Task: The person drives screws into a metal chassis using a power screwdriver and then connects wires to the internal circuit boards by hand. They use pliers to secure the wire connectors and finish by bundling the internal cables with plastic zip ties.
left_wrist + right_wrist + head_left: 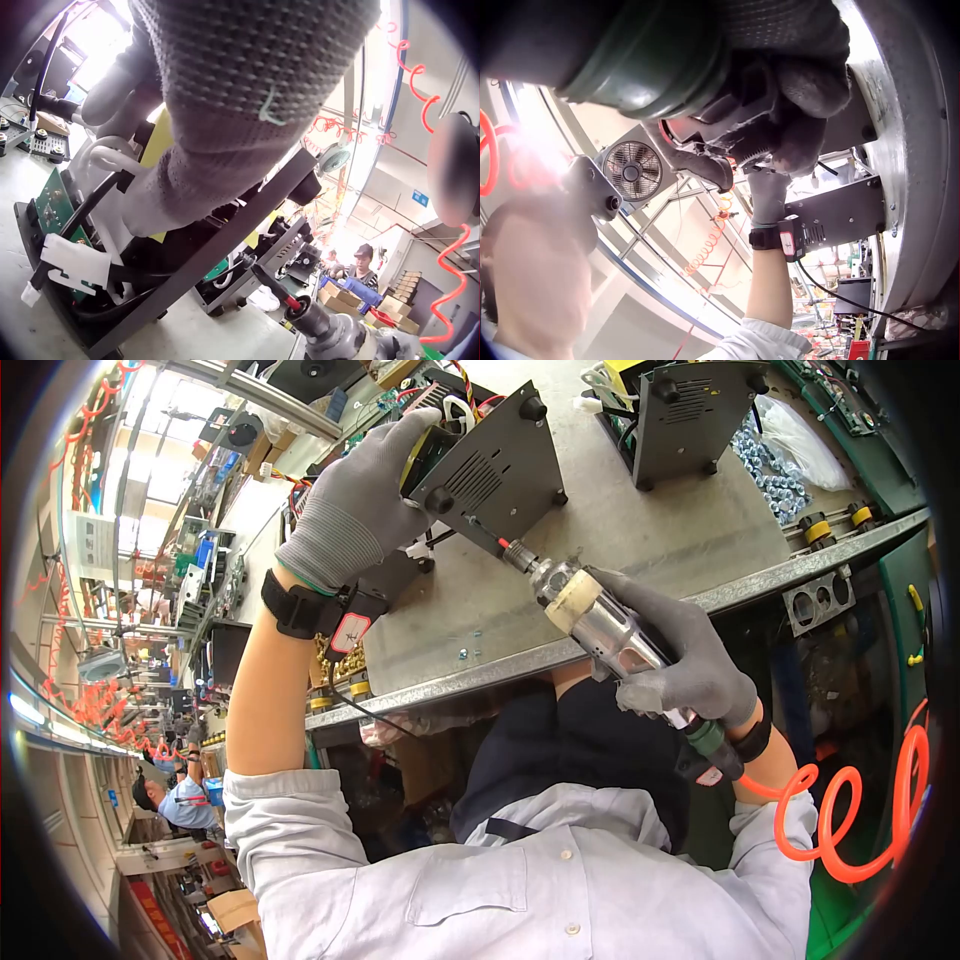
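Note:
In the head view my gloved left hand (355,500) grips a black metal casing (515,465) by its edge, tilted up on the bench. Vent slots and round rubber feet show on its outer panel. A green circuit board (56,206), white cabling and black wires sit inside, seen in the left wrist view. My gloved right hand (695,660) holds an air screwdriver (590,610) round its metal body. The screwdriver's long bit reaches up to the panel's lower edge, near a rubber foot (439,500). Glove and tool hide part of each other in the right wrist view.
A second black casing (690,425) stands to the right, beside a heap of screws (775,485) and a clear plastic bag (805,445). A few loose screws (465,653) lie near the bench's front edge (460,698). An orange coiled hose (850,870) trails from the screwdriver.

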Action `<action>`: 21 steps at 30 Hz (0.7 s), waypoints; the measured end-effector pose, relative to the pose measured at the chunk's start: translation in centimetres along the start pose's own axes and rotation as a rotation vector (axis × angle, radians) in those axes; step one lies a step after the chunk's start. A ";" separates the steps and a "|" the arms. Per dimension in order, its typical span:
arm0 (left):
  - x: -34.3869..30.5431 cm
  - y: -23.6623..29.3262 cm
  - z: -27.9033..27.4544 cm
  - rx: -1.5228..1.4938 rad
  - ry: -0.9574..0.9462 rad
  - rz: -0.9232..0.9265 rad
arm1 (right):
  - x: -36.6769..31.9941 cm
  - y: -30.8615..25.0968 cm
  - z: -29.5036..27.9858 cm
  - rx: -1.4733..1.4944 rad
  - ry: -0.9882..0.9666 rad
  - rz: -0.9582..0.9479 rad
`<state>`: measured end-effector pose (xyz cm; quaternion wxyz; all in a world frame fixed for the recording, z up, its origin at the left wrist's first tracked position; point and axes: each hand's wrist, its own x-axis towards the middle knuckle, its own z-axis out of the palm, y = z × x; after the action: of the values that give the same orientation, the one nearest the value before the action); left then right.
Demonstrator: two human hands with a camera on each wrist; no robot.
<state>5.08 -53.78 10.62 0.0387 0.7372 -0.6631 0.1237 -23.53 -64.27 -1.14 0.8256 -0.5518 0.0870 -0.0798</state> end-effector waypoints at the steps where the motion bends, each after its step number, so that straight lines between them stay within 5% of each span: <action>1: 0.1 0.0 0.0 -0.001 -0.009 -0.001 | 0.1 0.3 -0.2 0.002 -0.006 -0.043; 9: 0.1 -0.1 -0.1 -0.020 0.015 0.039 | 0.6 -1.1 -0.3 -0.134 -0.023 -0.001; 21: 0.7 0.2 -0.9 -0.003 -0.055 0.048 | 0.4 -2.9 1.6 0.145 -0.019 0.078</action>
<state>4.85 -54.27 11.59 0.0183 0.7241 -0.6817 0.1032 -22.91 -64.04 2.13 0.8666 -0.4876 0.0947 -0.0485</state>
